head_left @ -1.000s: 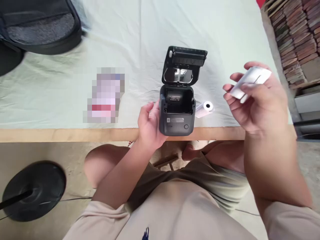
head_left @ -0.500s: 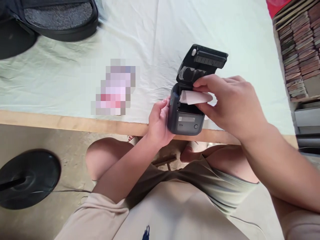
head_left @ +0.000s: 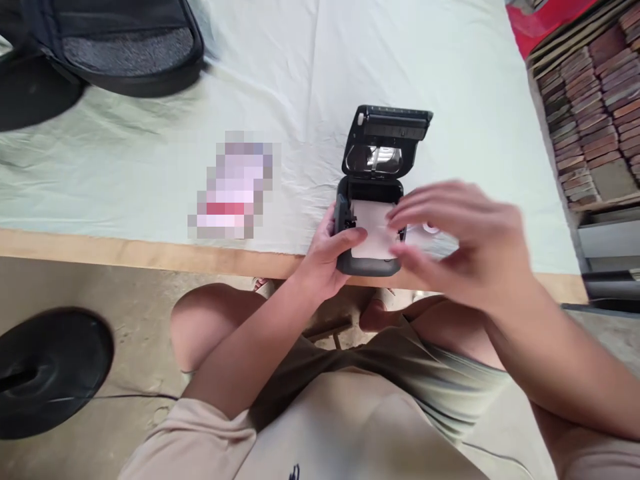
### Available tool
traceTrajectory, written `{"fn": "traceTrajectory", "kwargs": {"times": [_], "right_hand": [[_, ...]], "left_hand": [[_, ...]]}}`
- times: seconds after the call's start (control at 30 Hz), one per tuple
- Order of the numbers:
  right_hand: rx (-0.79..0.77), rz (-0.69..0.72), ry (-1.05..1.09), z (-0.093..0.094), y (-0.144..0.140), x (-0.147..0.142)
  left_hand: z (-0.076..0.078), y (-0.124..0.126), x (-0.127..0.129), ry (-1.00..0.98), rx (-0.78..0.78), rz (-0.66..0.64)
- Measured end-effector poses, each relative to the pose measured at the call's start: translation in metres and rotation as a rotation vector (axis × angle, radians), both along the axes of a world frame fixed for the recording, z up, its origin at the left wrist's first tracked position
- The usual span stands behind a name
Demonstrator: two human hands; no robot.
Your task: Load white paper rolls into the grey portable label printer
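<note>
Since a moment ago, the white paper (head_left: 373, 230) has dropped into the little black printer (head_left: 369, 227), and my right hand (head_left: 463, 247) is sliding back off it.

Looking down from my head: the printer is sitting at the near edge of the table (head_left: 150, 250), lid (head_left: 387, 137) standing up behind it. My left hand (head_left: 327, 257) is gripping the printer's left side, thumb hooked over the rim. My right hand is floating just right of the printer, fingers loose and holding nothing, though it is blurry. The paper's loose end is running toward me, lying nearer my right fingertips. Another small roll (head_left: 431, 228) is peeking out behind that hand.
</note>
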State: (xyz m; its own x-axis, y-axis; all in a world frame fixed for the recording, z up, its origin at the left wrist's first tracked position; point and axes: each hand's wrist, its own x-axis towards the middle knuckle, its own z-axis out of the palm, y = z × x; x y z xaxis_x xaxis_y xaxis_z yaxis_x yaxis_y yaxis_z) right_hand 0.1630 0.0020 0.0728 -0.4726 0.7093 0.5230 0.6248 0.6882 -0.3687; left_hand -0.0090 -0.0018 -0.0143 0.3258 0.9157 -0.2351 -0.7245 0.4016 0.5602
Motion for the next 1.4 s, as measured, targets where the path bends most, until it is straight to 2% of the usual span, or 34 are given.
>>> {"fn": "traceTrajectory", "kwargs": {"times": [0.1,0.13,0.23,0.3,0.37,0.43,0.57,0.67,0.83,0.9,1.03,1.27,1.33,1.4], "right_hand": [[0.029,-0.129,0.245,0.003,0.031,0.002],[-0.021,-0.146,0.28,0.002,0.04,0.002],[-0.145,-0.079,0.421,-0.004,0.055,0.003],[-0.122,-0.061,0.471,-0.008,0.053,0.005],[-0.097,-0.06,0.375,-0.009,0.048,0.007],[-0.126,-0.021,0.186,-0.006,0.045,0.01],[-0.329,0.12,-0.133,0.003,0.05,0.01],[-0.433,0.093,-0.224,0.006,0.054,0.006],[-0.456,0.051,-0.252,0.005,0.054,0.003],[-0.441,0.074,-0.239,0.006,0.052,0.007],[-0.284,0.129,-0.194,0.009,0.038,0.019],[-0.23,0.117,-0.215,0.009,0.023,0.029],[-0.168,0.074,-0.191,0.009,0.023,0.027],[-0.064,-0.04,-0.117,0.009,0.021,0.021]], "left_hand": [[-0.003,0.0,0.0,0.008,0.012,-0.015],[-0.003,0.001,0.0,0.009,0.017,-0.018],[-0.004,0.002,0.001,0.017,0.014,-0.003],[-0.004,0.002,0.001,0.028,0.016,0.005],[-0.005,0.001,0.001,0.038,0.019,0.003],[-0.005,0.0,0.001,0.041,0.021,-0.01],[-0.005,-0.002,0.001,0.035,0.024,-0.011],[-0.002,-0.001,0.001,0.023,0.0,-0.005],[0.007,0.003,0.002,-0.118,-0.038,0.024],[0.01,0.003,0.004,-0.105,-0.09,0.066],[0.014,0.005,0.008,-0.025,-0.193,0.112],[0.016,0.007,0.011,-0.003,-0.228,0.139],[0.016,0.007,0.011,0.001,-0.232,0.141],[0.016,0.007,0.01,0.0,-0.242,0.143]]}}
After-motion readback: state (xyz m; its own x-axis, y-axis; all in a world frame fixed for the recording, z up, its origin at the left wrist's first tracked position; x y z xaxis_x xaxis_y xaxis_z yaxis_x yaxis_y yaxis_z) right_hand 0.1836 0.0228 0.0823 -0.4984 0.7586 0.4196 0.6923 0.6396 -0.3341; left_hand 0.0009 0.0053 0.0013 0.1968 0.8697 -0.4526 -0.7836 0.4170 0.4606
